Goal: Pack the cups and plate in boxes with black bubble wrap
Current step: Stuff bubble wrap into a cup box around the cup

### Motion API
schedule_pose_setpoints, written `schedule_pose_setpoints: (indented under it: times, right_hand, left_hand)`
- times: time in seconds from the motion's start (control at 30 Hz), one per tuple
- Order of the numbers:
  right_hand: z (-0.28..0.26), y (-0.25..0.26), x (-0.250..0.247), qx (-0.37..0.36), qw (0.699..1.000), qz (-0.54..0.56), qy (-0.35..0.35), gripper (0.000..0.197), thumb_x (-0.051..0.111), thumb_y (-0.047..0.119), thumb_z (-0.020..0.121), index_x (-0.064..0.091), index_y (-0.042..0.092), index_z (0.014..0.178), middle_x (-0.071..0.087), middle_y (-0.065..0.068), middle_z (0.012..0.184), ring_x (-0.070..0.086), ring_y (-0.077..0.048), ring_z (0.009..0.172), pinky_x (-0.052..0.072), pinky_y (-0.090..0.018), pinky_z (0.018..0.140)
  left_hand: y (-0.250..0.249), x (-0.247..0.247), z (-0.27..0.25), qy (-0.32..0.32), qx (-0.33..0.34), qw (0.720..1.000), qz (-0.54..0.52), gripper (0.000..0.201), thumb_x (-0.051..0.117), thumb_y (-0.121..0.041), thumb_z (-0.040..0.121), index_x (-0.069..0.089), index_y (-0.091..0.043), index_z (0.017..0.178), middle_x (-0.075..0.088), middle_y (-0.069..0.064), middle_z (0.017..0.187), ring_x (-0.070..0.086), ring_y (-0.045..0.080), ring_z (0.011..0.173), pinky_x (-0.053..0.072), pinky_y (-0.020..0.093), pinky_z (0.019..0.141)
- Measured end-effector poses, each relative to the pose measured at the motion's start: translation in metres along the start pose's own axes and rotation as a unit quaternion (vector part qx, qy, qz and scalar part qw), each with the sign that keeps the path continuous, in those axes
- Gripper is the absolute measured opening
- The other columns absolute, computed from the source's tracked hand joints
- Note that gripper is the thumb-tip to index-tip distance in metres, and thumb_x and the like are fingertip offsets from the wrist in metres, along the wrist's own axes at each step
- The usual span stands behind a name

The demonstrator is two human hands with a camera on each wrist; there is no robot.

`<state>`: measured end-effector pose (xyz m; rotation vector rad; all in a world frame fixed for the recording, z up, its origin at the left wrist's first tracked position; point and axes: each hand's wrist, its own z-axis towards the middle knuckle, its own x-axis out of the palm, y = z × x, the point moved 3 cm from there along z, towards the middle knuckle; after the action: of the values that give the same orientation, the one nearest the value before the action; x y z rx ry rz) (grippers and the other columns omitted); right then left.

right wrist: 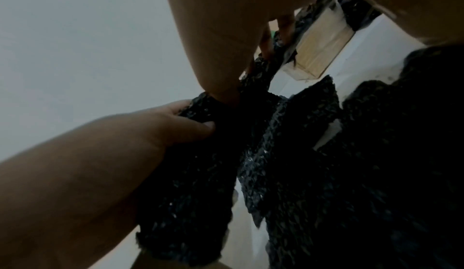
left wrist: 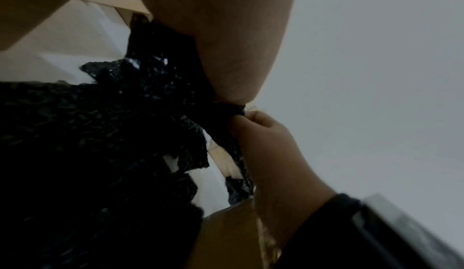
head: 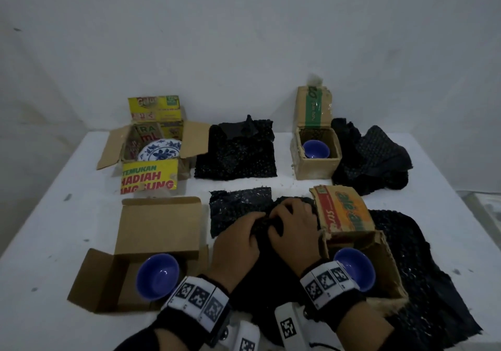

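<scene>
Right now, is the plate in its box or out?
In. The blue-and-white plate leans tilted inside the open yellow box, flaps spread, no bubble wrap on it.

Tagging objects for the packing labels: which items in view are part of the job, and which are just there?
Part of the job:
- both hands, left hand and right hand, gripping the black bubble wrap sheet
- three blue cups, each in an open box
- patterned plate in the yellow box
- spare wrap sheets

Just there:
- white table
- wall
</scene>
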<state>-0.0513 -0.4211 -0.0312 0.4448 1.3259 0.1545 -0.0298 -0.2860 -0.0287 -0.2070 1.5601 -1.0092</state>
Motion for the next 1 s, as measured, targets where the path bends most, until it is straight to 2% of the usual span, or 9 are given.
schedule_pose_setpoints:
  times: [0.17, 0.27, 0.37, 0.43, 0.53, 0.63, 0.7, 0.8, 1.0]
  right_hand:
    - [0.009, 0.001, -0.019, -0.036, 0.997, 0.051, -0.036, 0.020, 0.053, 0.043, 0.072, 0.049, 0.024, 0.076, 0.057, 0.000, 0.125, 0.044, -0.026, 0.126, 0.028, -0.055, 0.105]
    - [0.016, 0.004, -0.029, -0.051, 0.992, 0.113, 0.011, 0.027, 0.059, 0.047, 0.077, 0.040, 0.027, 0.079, 0.057, 0.010, 0.086, 0.055, -0.011, 0.089, 0.022, -0.046, 0.109]
    - [0.018, 0.014, -0.045, -0.074, 0.981, 0.176, 0.026, 0.028, 0.069, 0.024, 0.080, 0.041, 0.023, 0.085, 0.047, 0.011, 0.073, 0.044, 0.000, 0.068, 0.038, -0.024, 0.076]
    - [0.020, 0.021, -0.056, -0.092, 0.978, 0.186, 0.003, 0.024, 0.067, 0.012, 0.081, 0.047, 0.018, 0.093, 0.051, 0.009, 0.073, 0.050, 0.001, 0.065, 0.036, -0.016, 0.057]
    - [0.021, 0.036, -0.064, -0.084, 0.967, 0.240, 0.005, 0.025, 0.066, 0.009, 0.082, 0.049, 0.019, 0.099, 0.061, 0.008, 0.084, 0.057, 0.001, 0.073, 0.046, -0.016, 0.063]
    - [0.019, 0.057, -0.062, -0.075, 0.966, 0.243, 0.033, 0.024, 0.069, 0.010, 0.081, 0.054, 0.027, 0.091, 0.060, 0.019, 0.085, 0.057, 0.002, 0.079, 0.043, -0.009, 0.068]
    - [0.015, 0.076, -0.057, -0.079, 0.970, 0.226, 0.048, 0.020, 0.070, 0.011, 0.079, 0.059, 0.027, 0.086, 0.059, 0.017, 0.085, 0.056, -0.003, 0.083, 0.040, -0.006, 0.073]
    - [0.006, 0.110, -0.044, -0.096, 0.974, 0.186, 0.085, 0.010, 0.068, 0.014, 0.082, 0.064, 0.020, 0.089, 0.058, 0.001, 0.092, 0.054, -0.013, 0.087, 0.040, -0.016, 0.078]
    - [-0.007, 0.165, -0.014, -0.115, 0.976, 0.159, 0.099, 0.012, 0.059, 0.009, 0.083, 0.060, 0.019, 0.090, 0.039, 0.009, 0.084, 0.038, -0.007, 0.075, 0.032, -0.014, 0.063]
  left_hand:
    - [-0.009, -0.028, 0.017, -0.032, 0.024, 0.995, -0.092, 0.045, 0.040, 0.005, 0.090, 0.057, -0.027, 0.116, 0.060, -0.010, 0.114, 0.055, 0.007, 0.106, 0.042, 0.012, 0.089]
    - [-0.012, -0.047, 0.025, -0.027, 0.015, 0.983, -0.179, 0.048, 0.037, 0.010, 0.089, 0.056, -0.028, 0.110, 0.059, -0.009, 0.110, 0.056, 0.006, 0.098, 0.048, 0.022, 0.088]
    - [-0.016, -0.066, 0.031, 0.003, 0.026, 0.974, -0.227, 0.039, 0.045, 0.003, 0.093, 0.051, -0.029, 0.113, 0.061, 0.003, 0.098, 0.054, 0.015, 0.067, 0.045, 0.025, 0.060]
    - [-0.015, -0.081, 0.029, 0.029, 0.034, 0.969, -0.242, 0.034, 0.058, -0.004, 0.089, 0.049, -0.028, 0.111, 0.060, 0.004, 0.093, 0.059, 0.010, 0.078, 0.044, 0.018, 0.065]
    - [-0.004, -0.106, 0.019, 0.084, 0.051, 0.970, -0.223, 0.031, 0.070, -0.007, 0.081, 0.051, -0.027, 0.096, 0.055, -0.002, 0.094, 0.056, 0.008, 0.086, 0.042, 0.013, 0.070]
    - [0.018, -0.133, 0.006, 0.111, 0.048, 0.978, -0.168, 0.033, 0.071, -0.004, 0.078, 0.052, -0.029, 0.085, 0.056, -0.001, 0.097, 0.055, 0.030, 0.090, 0.047, 0.038, 0.083]
    - [0.033, -0.146, -0.004, 0.130, 0.054, 0.980, -0.143, 0.034, 0.065, 0.005, 0.075, 0.052, -0.026, 0.083, 0.058, -0.008, 0.093, 0.058, 0.019, 0.092, 0.047, 0.033, 0.082]
    - [0.054, -0.163, -0.023, 0.132, 0.030, 0.982, -0.129, 0.034, 0.055, 0.011, 0.070, 0.055, -0.023, 0.079, 0.061, -0.021, 0.085, 0.060, -0.001, 0.089, 0.044, 0.013, 0.076]
    - [0.100, -0.188, -0.057, 0.070, -0.038, 0.995, -0.061, 0.046, 0.049, 0.013, 0.075, 0.060, -0.032, 0.080, 0.062, -0.022, 0.090, 0.057, -0.002, 0.092, 0.044, 0.021, 0.080]
